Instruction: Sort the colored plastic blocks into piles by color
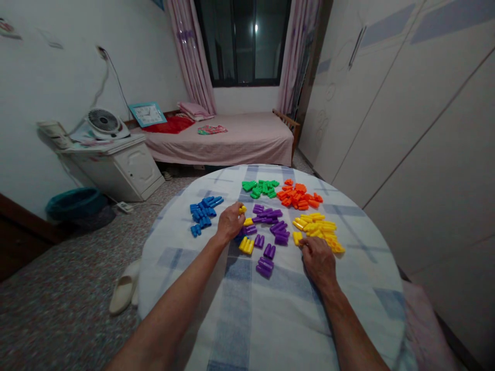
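The purple pile is sitting on the round table's checked cloth. Just left of the purple pile, the left hand is pinching a small yellow block between its fingertips. The right hand is reaching in to the right of the purple pile. Its fingers are bending and touching another yellow block, but I cannot tell if they are gripping it. That block is lying between the purple pile and the big yellow pile, which is spreading out farther right. Blue blocks are lying well to the left of the purple pile. Green blocks are sitting just behind it, and orange blocks are sitting behind it to the right. A three-part yellow block is lying in front of the purple pile, a bit to the left. Some loose purple blocks are lying in front too. Far behind the purple pile, a bed is standing under a window.
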Tool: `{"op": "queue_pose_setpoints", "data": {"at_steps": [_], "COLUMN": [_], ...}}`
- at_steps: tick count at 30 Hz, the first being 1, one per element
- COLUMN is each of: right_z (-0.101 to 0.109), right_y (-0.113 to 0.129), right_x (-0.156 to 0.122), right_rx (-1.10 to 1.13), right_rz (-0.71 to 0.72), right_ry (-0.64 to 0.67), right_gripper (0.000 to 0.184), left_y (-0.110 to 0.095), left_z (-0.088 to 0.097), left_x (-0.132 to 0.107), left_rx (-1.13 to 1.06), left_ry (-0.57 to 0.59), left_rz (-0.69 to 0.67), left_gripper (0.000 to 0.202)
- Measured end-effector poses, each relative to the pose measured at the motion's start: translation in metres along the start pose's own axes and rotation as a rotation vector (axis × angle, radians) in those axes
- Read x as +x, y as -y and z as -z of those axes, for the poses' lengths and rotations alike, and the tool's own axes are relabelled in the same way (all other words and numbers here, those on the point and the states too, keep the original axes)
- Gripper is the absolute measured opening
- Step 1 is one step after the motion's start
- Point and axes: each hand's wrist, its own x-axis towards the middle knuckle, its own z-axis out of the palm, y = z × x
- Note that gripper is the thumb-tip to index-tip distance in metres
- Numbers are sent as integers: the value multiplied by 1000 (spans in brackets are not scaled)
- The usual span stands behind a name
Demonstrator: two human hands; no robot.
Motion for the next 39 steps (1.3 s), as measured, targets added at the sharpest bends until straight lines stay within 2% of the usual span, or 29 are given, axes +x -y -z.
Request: {"op": "queue_pose_setpoints", "data": {"at_steps": [4, 8, 12, 16, 20, 22, 26, 30, 34, 37, 39], "right_z": [0, -1, 0, 2, 2, 1, -1, -2, -1, 3, 6], "right_y": [-1, -4, -3, -2, -1, -1, -1, 0, 3, 13, 24], "right_x": [0, -1, -1, -1, -1, 0, 0, -2, -2, -1, -1], "right_rx": [7, 26, 45, 58, 57, 49, 22, 9, 39, 112, 203], "right_rz": [4, 16, 13, 2, -3, -5, -7, -4, 15, 33, 53], "right_ry": [4, 20, 29, 29, 32, 25, 13, 15, -15, -109, -170], "right_gripper": [15, 15, 16, 15, 15, 15, 14, 15, 15, 17, 21], "left_y": [-9, -12, -13, -21, -30, -32, -35, -38, -37, -42, -52], "left_z": [-6, -19, -19, -5, 15, 18, 1, -22, -22, -11, -5], "left_x": [0, 7, 18, 16, -11, -33, -71, -86, -83, -78, -74], "left_rx": [114, 168, 204, 215, 216, 212, 245, 228, 39, -375, -731], "left_ry": [123, 211, 238, 181, 67, 76, 156, 94, 59, 7, 52], "left_rz": [-89, -106, -70, -53, -55, -73, -117, -154, -169, -77, 66], "left_gripper": [26, 27, 21, 23, 25, 22, 17, 17, 15, 18, 25]}}
